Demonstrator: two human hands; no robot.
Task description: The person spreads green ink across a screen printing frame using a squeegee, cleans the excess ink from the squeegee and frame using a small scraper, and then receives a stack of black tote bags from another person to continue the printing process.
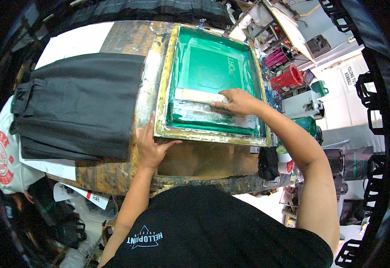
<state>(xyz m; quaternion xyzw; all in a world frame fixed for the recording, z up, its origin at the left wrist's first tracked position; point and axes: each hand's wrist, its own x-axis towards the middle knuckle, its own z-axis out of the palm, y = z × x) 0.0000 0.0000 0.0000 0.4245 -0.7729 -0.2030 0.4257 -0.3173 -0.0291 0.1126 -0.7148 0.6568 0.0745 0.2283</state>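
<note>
Both hands work: right hand [239, 102] grips the squeegee [199, 96]; left hand [150, 145] presses spread on the screen frame [163, 96].

Glossy green mesh screen [213, 67]; paint-crusted wooden frame [161, 96].

White rectangular wall sign [352, 76] far right; white tag, red mark [89, 196] under table edge.
</note>
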